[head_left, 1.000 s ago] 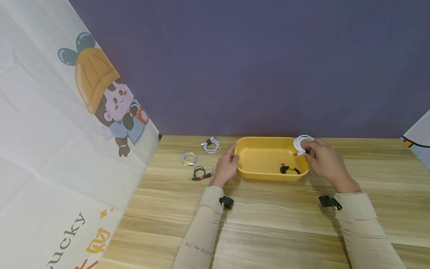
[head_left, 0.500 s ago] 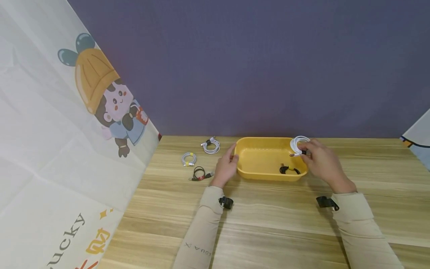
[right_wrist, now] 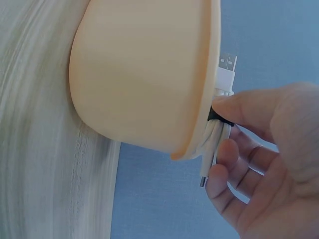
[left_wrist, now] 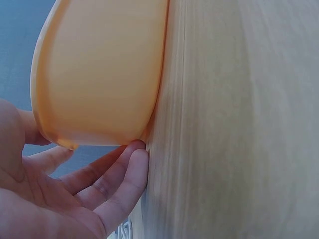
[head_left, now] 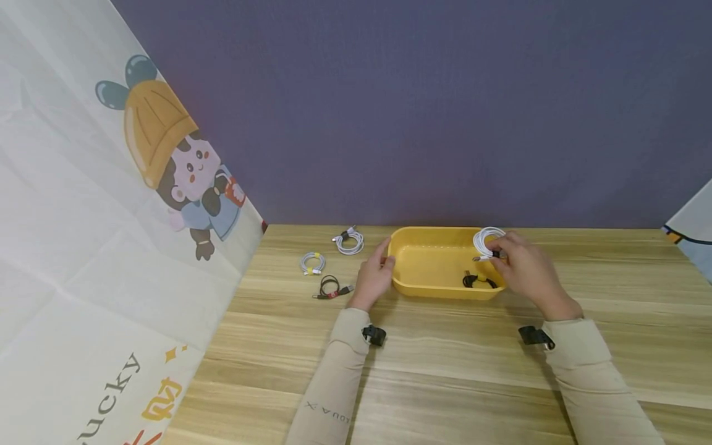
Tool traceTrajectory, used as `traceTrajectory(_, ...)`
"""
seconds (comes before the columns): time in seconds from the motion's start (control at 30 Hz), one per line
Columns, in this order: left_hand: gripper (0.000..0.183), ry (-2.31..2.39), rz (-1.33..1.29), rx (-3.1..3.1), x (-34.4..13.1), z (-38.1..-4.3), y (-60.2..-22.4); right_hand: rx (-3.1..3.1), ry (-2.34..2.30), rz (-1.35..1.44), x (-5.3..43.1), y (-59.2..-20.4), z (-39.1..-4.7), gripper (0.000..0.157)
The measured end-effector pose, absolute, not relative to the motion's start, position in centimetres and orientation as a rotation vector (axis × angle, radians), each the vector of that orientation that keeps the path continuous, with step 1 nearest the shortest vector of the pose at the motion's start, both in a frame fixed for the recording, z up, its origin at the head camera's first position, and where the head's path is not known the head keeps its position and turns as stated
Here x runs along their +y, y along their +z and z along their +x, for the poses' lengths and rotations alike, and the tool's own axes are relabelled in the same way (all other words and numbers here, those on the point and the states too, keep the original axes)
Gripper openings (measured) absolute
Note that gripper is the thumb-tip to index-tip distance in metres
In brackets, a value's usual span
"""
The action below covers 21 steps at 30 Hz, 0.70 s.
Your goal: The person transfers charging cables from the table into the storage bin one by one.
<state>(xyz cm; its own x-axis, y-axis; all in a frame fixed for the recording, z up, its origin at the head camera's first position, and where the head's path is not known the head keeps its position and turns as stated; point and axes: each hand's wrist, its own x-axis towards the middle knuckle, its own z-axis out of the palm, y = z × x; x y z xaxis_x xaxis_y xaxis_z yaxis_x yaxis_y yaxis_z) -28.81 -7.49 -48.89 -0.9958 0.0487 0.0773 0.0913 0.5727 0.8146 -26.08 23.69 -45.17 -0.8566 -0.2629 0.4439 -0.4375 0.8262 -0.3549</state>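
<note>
My right hand (head_left: 525, 266) pinches a coiled white USB cable (head_left: 485, 240) by its black tie, above the right end of a yellow plastic tray (head_left: 434, 291). In the right wrist view, the cable's USB plug (right_wrist: 228, 62) points up beside the tray rim, thumb and fingers closed on the bundle. At the tray's left end, my left hand (head_left: 372, 277) holds the wall. Its thumb lies at the rim and its fingers bend against the outside, as the left wrist view shows. A coiled black cable (head_left: 479, 282) with a yellow tie lies inside the tray.
Left of the tray on the wooden table (head_left: 445, 383) lie a white cable (head_left: 350, 242) with a dark tie, a pale cable (head_left: 313, 264) with yellow ties and a black cable (head_left: 332, 289) with a red tie. A dark blue panel (head_left: 423, 111) stands behind.
My right hand has moved a little to the left, bringing the white cable farther over the tray. The left hand and the cables on the table stay in place.
</note>
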Motion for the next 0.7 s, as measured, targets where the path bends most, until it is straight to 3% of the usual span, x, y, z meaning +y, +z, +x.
traceTrajectory(0.7,0.051,-1.44,-0.114,-2.75,-7.53,-28.77,-48.95,-2.638,0.658,0.568,22.74,-45.75,-26.15,0.027)
